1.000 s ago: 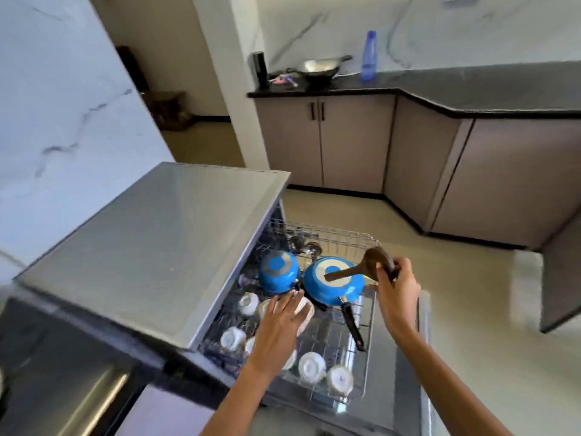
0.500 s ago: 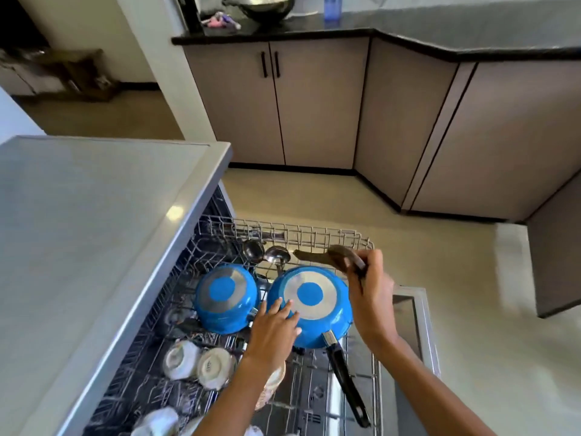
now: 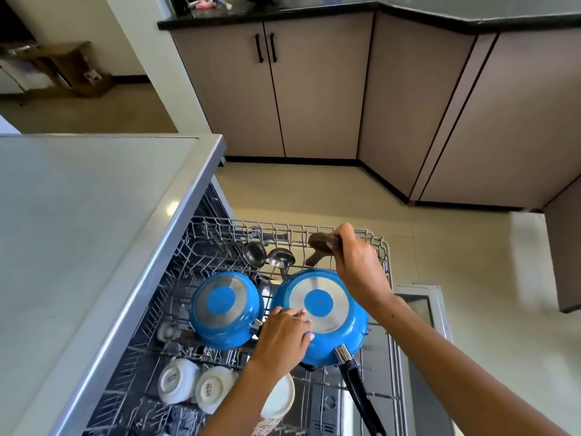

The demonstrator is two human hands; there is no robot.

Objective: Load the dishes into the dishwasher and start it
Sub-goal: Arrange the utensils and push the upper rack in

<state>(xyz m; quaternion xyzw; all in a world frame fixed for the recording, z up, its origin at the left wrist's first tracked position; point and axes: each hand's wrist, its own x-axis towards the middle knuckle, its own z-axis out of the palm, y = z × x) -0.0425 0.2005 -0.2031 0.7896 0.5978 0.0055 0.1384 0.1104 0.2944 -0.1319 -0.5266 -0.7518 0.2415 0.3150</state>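
Beige cabinets point(image 3: 314, 89) under a dark counter point(image 3: 283, 14); possibly cardboard boxes point(image 3: 63, 70) beyond.

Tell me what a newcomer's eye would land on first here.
Two blue pans stand out, upside down side by side in the pulled-out rack: the left pan and the right pan, its black handle pointing toward the camera. The left hand rests on the right pan's near edge. At the rack's far right corner, the right hand holds a wooden spoon in its grip.

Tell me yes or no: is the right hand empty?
No: the right hand grips a brown wooden spoon over the far edge of the dishwasher rack.
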